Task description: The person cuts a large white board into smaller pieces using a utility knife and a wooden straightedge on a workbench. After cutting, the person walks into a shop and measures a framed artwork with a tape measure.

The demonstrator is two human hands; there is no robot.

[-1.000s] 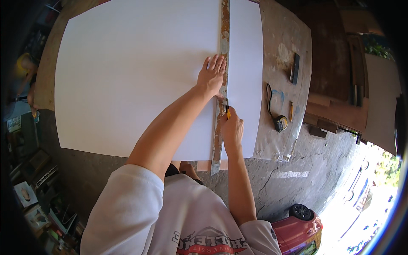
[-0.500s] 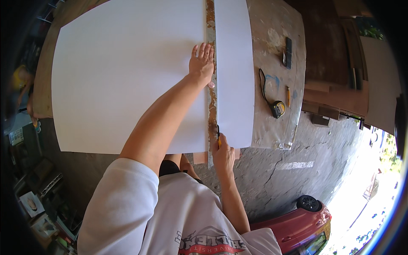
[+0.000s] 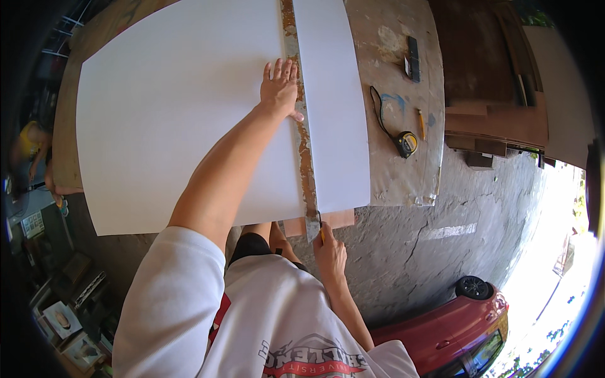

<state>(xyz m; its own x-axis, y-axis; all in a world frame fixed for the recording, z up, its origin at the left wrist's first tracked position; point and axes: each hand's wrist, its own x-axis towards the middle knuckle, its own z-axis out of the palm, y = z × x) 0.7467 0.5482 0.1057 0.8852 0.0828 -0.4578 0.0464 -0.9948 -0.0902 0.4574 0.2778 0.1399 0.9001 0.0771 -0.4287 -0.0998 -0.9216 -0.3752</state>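
Note:
A large white sheet [image 3: 183, 126] covers most of the table. Across it, from far to near, lies a rust-stained metal straightedge [image 3: 304, 154], its near end sticking out past the sheet's edge. My left hand [image 3: 279, 88] presses flat on the sheet and the straightedge, fingers stretched out. In my right hand [image 3: 330, 253] is a utility knife [image 3: 322, 235] with a yellow and dark body. Its tip is beside the straightedge, at the sheet's near edge. The fingers of that hand are wrapped round the knife.
On the table's [image 3: 403, 183] right part lie a tape measure [image 3: 406, 144] with a strap, a pencil [image 3: 421, 125] and a dark block-like tool [image 3: 412, 59]. Brown boards [image 3: 491, 126] stand to the right. A red car [image 3: 441, 327] is at lower right. Another person [image 3: 34, 142] is at far left.
My right hand has drawn the knife toward me along the straightedge to the sheet's near edge. My left hand stays pressed down. The whole view has shifted and turned slightly.

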